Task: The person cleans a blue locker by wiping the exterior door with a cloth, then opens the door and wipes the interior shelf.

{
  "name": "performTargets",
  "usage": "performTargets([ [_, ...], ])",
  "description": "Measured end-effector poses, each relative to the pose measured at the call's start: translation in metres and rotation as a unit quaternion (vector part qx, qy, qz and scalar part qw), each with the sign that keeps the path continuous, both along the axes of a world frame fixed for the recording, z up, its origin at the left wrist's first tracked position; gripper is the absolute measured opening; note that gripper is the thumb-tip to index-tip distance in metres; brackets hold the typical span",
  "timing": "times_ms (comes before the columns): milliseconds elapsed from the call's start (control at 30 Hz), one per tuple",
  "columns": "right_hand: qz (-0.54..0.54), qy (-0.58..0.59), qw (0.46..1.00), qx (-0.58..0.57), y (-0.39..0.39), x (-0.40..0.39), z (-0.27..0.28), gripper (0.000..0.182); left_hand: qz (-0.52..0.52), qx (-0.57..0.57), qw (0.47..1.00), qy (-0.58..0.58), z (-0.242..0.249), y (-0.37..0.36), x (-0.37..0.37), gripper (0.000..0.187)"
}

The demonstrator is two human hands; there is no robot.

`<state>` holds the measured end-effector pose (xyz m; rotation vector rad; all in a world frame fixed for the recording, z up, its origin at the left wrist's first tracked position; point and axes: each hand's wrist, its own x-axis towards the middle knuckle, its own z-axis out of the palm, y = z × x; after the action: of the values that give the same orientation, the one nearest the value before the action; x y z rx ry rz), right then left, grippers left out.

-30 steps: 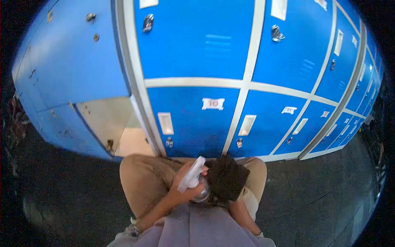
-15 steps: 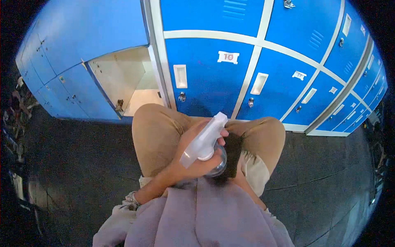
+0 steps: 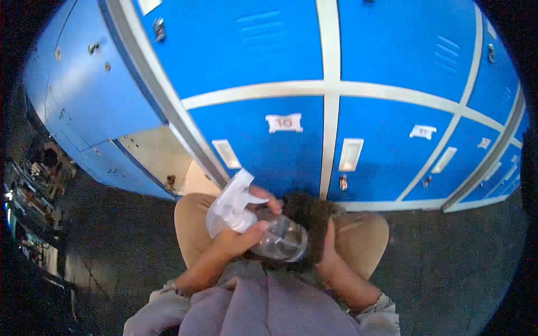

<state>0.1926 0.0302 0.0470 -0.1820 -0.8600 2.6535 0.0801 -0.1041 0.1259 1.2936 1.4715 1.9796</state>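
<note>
A clear spray bottle [image 3: 284,239] with a white spray head [image 3: 231,208] is in my left hand [image 3: 242,238], whose fingers wrap round it near the neck. The bottle is tilted, its head toward the upper left and its base toward the right. My right hand [image 3: 330,246] is at the right side of a dark, furry-looking item [image 3: 308,215] between my knees. That hand's thumb points up; its other fingers are hidden by the dark item, so its grip cannot be made out.
Blue lockers [image 3: 269,148] with white frames stand in front of my knees. At the left is an open locker compartment [image 3: 159,154]. Dark floor [image 3: 437,263] lies on both sides. Cluttered objects [image 3: 50,168] are at the far left.
The spray bottle has swung from upright to tilted, its head now further left and its clear body exposed. My right forearm shows more. The camera view has moved nearer the lockers.
</note>
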Motion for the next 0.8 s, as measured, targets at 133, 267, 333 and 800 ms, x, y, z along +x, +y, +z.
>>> performTargets([
  [133, 0.077, -0.068, 0.994, 0.048, 0.02, -0.018, -0.011, 0.057, 0.066, -0.151, 0.986, -0.033, -0.006, 0.027, -0.006, 0.043],
  [267, 0.118, -0.134, 0.984, 0.025, 0.029, -0.029, -0.041, 0.057, 0.056, -0.14, 0.987, -0.055, -0.069, 0.055, -0.003, 0.056],
  [333, 0.126, -0.157, 0.979, 0.016, 0.032, -0.033, -0.049, 0.057, 0.046, -0.113, 0.986, -0.111, -0.081, 0.066, 0.0, 0.062],
  [800, 0.01, -0.219, 0.975, 0.024, -0.033, -0.041, -0.045, 0.056, 0.055, -0.093, 0.982, -0.156, -0.088, -0.012, -0.008, 0.047],
])
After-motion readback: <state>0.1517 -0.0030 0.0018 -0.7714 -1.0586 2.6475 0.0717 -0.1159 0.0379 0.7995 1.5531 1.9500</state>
